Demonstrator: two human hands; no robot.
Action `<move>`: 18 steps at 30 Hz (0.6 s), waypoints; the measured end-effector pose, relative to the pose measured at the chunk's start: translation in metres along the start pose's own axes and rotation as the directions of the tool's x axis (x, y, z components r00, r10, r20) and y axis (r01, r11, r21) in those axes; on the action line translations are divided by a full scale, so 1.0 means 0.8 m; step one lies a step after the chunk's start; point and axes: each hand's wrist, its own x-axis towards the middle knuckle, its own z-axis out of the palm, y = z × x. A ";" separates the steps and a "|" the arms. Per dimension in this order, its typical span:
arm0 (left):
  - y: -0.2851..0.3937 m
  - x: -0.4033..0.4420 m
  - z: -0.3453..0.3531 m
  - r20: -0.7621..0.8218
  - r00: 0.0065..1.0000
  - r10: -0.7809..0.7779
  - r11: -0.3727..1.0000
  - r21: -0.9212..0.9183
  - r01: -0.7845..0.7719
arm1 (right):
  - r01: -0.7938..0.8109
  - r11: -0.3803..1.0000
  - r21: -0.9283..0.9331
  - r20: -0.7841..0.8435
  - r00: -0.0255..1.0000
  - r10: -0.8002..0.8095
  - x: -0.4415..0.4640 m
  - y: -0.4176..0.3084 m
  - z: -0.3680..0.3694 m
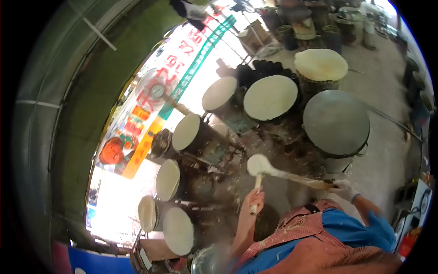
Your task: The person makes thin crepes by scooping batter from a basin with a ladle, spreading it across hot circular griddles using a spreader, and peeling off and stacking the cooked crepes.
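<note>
My left hand (255,200) is closed around a short, pale stick (258,181), held upright. Its upper end meets the round, whitish head of a long-handled ladle (259,165); whether they touch or only overlap, I cannot tell. The ladle's wooden handle (308,181) runs right to my right hand (345,190). That hand seems to wear a whitish glove and is closed on the handle's end, its fingers blurred. Beyond the ladle stands a drum with a wide grey round top (336,122).
Several drum-like stands with round pale tops curve around me, among them one at the centre (270,97) and one at lower left (178,231). A yellowish sheet (321,65) covers another. A fan (157,91) stands by the bright banner. Buckets (305,29) line the back.
</note>
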 end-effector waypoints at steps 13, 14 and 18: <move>-0.169 0.433 0.164 -0.130 0.990 -0.051 -0.091 0.988 0.125 | -0.475 0.880 -0.016 -0.832 0.494 0.252 -0.074 -0.017 -0.084; -0.187 0.458 0.142 -0.097 0.995 -0.011 -0.153 0.984 0.095 | -0.523 0.848 -0.083 -0.797 0.545 0.258 -0.058 -0.006 -0.073; -0.149 0.590 0.046 0.346 0.937 -0.057 -0.786 0.563 -0.255 | -0.660 0.734 0.159 -0.697 0.452 0.557 -0.023 0.006 -0.069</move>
